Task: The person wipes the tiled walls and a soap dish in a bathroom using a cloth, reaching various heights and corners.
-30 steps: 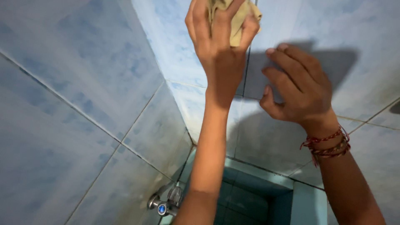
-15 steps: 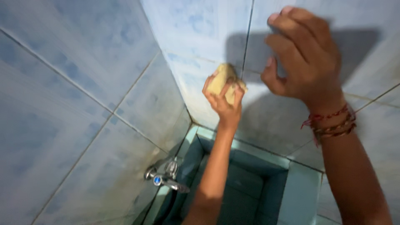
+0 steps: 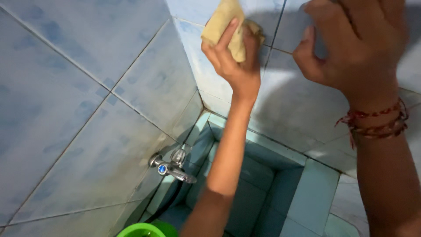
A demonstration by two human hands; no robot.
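Two hands: left (image 3: 234, 66) presses crumpled tan cloth (image 3: 228, 26) against glossy tile (image 3: 109, 52).

tap (image 3: 172, 166) on left wall (image 3: 79, 109) — bucket (image 3: 142, 230) below

No packages, labels, signs or screens anywhere on the tiled walls (image 3: 87, 87).

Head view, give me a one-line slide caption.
Left hand presses a yellow cloth to the blue wall tiles; right hand braces beside it.
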